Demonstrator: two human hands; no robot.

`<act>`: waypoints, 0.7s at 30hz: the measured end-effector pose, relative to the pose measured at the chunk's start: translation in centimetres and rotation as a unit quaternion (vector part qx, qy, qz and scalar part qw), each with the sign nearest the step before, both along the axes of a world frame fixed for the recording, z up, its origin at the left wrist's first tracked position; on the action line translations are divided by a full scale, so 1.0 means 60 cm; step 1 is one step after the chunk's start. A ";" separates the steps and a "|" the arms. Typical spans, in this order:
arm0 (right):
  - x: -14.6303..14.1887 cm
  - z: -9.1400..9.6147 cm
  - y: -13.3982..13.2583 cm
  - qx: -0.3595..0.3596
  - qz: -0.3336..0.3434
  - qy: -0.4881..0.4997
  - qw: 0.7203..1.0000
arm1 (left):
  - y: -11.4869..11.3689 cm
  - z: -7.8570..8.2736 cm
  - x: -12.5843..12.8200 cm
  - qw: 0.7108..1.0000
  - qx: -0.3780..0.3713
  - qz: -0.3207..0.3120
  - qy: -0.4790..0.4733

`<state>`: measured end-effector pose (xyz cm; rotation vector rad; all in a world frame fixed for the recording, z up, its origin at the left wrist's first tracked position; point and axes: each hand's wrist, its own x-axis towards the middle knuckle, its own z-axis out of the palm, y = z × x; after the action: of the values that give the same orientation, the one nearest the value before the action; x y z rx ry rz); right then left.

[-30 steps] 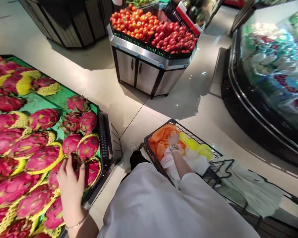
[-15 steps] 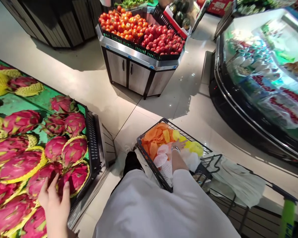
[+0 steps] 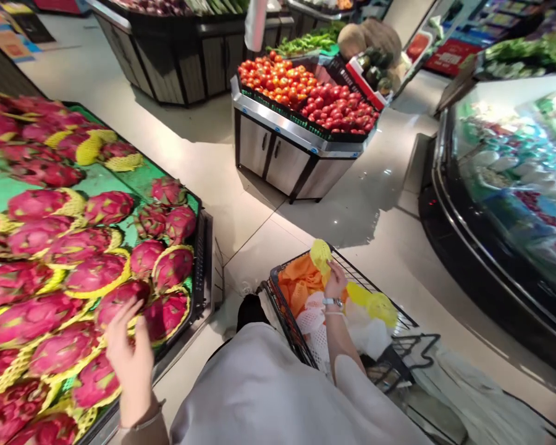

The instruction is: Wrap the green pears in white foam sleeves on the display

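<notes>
Twelve o'clock, tomatoes [image 3: 278, 79]; three, chiller [image 3: 466, 232]. Five, cart [image 3: 274, 275] with orange and white netting [image 3: 301, 281]; right hand [image 3: 336, 283] pinching yellow net [image 3: 320, 252]. Eight, left hand [image 3: 130, 349], fingers apart over dragon fruit [image 3: 97, 272].

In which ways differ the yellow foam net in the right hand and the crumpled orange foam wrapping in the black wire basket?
Position: the right hand grips the yellow foam net; the crumpled orange foam wrapping lies in the black wire basket.
Size: the net is a small bundle; the wrapping makes a wider heap.
Shape: the net has a rounded upper end; the wrapping shows irregular folds.
Both look soft.
</notes>
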<state>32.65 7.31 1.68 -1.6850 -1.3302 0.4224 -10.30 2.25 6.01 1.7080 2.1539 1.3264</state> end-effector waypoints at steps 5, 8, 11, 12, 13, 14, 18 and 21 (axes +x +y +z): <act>-0.111 -0.035 0.038 0.054 0.067 0.131 0.988 | 0.011 0.001 0.062 0.977 -0.052 -0.127 -0.166; -0.209 -0.021 0.039 0.048 0.217 0.236 0.946 | 0.025 -0.002 0.095 0.921 -0.044 -0.193 -0.336; -0.282 0.004 0.033 -0.001 0.361 0.256 0.897 | 0.034 -0.011 0.097 0.878 -0.030 -0.206 -0.432; -0.298 0.012 0.032 -0.018 0.398 0.252 0.882 | 0.034 -0.014 0.091 0.870 -0.031 -0.195 -0.451; -0.311 0.019 0.031 -0.034 0.429 0.247 0.868 | 0.034 -0.018 0.083 0.865 -0.033 -0.180 -0.466; -0.320 0.024 0.031 -0.045 0.453 0.245 0.856 | 0.033 -0.022 0.072 0.862 -0.036 -0.166 -0.477; -0.339 0.029 0.039 -0.068 0.506 0.256 0.821 | 0.029 -0.029 0.032 0.870 -0.040 -0.113 -0.479; -0.348 0.026 0.056 -0.098 0.529 0.256 0.803 | 0.028 -0.026 0.018 0.891 -0.054 -0.075 -0.444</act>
<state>11.75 10.65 3.21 -0.6867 -1.7145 1.5764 -9.23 3.95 4.46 0.8937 1.4819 1.4908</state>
